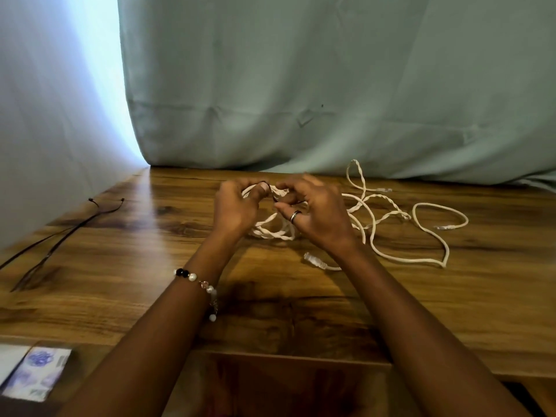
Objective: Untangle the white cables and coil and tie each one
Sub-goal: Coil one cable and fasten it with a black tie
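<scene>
Printed packet (pixel 36 373) sitting nearest, well left of the forearms on the worktop (pixel 120 296). Loose connector end (pixel 311 257) lying just below right hand (pixel 313 213). Left hand (pixel 237 206) and right hand are gripping the white cable coil (pixel 275 231) between them, both pinching a thin dark tie (pixel 272 194). Remaining white cables (pixel 391 218) sprawling to the right. Dark ties (pixel 75 227) lying far left.

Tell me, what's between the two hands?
In the head view, a thin dark tie runs between the left hand and right hand, over the coiled white cable both hands hold.
</scene>
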Tool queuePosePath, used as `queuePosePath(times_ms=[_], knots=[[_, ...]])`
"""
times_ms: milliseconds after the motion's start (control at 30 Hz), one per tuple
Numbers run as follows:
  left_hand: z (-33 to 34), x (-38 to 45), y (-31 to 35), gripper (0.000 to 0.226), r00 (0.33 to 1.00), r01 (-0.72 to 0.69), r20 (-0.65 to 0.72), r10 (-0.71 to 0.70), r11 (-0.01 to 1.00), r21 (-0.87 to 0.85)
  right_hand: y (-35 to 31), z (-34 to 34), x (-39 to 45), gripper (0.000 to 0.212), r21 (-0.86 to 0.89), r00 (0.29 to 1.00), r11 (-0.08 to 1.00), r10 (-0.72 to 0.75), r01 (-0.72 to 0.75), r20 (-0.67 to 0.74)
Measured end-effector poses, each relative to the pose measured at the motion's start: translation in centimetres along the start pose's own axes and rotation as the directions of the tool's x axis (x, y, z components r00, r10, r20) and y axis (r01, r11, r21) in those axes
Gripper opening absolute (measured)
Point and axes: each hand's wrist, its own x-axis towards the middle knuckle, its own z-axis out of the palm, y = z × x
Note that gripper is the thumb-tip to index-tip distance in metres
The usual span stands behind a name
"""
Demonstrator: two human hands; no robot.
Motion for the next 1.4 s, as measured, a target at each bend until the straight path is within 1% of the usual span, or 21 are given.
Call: queuePosePath(times_ms=[67,167,267,333,400,433,467,500,567,633,700,767,867,967,1067,1167,1267,1333,1400], knots=[[0.2,-0.6,0.5,0.014,0.992,0.123,0.007,-0.123,0.983,-0.133,0.0,0.3,-0.1,0.038,-0.095,0.997,0.994,-0.054,0.059,0.060],[0.0,-1.0,1.4,0.005,0.962,0.271,0.049,-0.270,0.909,-0.318,-0.4,0.9,-0.3,0.046,-0.244,0.983,0.958,-0.118,0.150,0.140],[-0.5,-1.1,1.6,0.003,0.925,0.378,0.129,-0.357,0.841,-0.386,-0.8,1.6,-0.6,0.051,-0.277,0.969,0.940,-0.146,0.199,0.202],[-0.5,-1.1,1.3,0.007,0.914,0.404,0.120,-0.388,0.844,-0.354,-0.9,1.8,-0.5,0.049,-0.306,0.954,0.926,-0.142,0.222,0.264],[-0.3,-1.0,1.1,0.010,0.925,0.377,0.075,-0.373,0.874,-0.305,-0.6,1.4,-0.3,0.040,-0.246,0.941,0.950,-0.108,0.193,0.320],[-0.3,-1.0,1.2,0.012,0.936,0.349,0.058,-0.348,0.889,-0.296,-0.4,1.1,-0.1,0.034,-0.167,0.948,0.978,-0.069,0.127,0.311],[-0.3,-1.0,1.3,0.016,0.946,0.319,0.043,-0.321,0.903,-0.288,-0.2,0.5,-0.1,0.027,-0.065,0.962,0.998,0.001,0.017,0.271],[-0.4,-0.9,1.4,0.020,0.955,0.291,0.030,-0.295,0.914,-0.283,-0.1,-0.1,0.0,0.021,0.052,0.973,0.993,0.093,-0.106,0.210],[-0.7,-0.8,1.6,0.023,0.968,0.249,0.036,-0.250,0.922,-0.295,0.5,-1.2,0.0,0.017,0.266,0.961,0.923,0.273,-0.277,0.054],[-0.7,-0.8,1.7,0.028,0.975,0.220,0.076,-0.207,0.927,-0.303,1.4,-1.7,0.0,0.019,0.401,0.902,0.831,0.431,-0.385,-0.028],[-0.6,-0.9,1.8,0.030,0.985,0.165,0.084,-0.148,0.949,-0.269,2.2,-1.7,0.3,0.020,0.432,0.840,0.761,0.542,-0.485,-0.011],[-0.6,-1.1,1.9,0.031,0.994,0.092,0.087,-0.072,0.965,-0.247,2.8,-1.4,0.6,0.021,0.430,0.788,0.693,0.610,-0.579,0.079],[-0.5,-1.4,2.2,0.032,0.994,-0.011,0.104,0.036,0.974,-0.227,2.8,-0.9,0.7,0.026,0.453,0.748,0.611,0.621,-0.649,0.235],[-0.3,-1.4,2.1,0.032,0.989,-0.082,0.101,0.104,0.977,-0.198,2.7,-1.0,0.5,0.031,0.547,0.735,0.509,0.579,-0.665,0.354],[0.1,-1.9,2.3,0.030,0.983,-0.135,0.096,0.154,0.974,-0.180,3.1,-1.3,0.4,0.036,0.599,0.710,0.409,0.549,-0.688,0.441],[0.5,-2.5,2.6,0.029,0.974,-0.181,0.095,0.204,0.963,-0.202,3.3,-1.3,0.2,0.030,0.608,0.682,0.339,0.520,-0.718,0.515],[0.6,-2.1,2.1,0.035,0.938,-0.334,0.072,0.339,0.940,-0.073,3.3,-1.2,0.0,0.029,0.628,0.655,0.253,0.498,-0.736,0.568],[0.7,-1.9,1.8,0.038,0.938,-0.335,0.072,0.339,0.940,-0.063,3.2,-1.3,-0.1,0.032,0.668,0.658,0.169,0.458,-0.724,0.597],[0.9,-1.9,1.8,0.041,0.946,-0.298,0.093,0.311,0.946,-0.127,3.5,-1.3,-0.3,0.039,0.716,0.678,0.085,0.415,-0.693,0.607]])
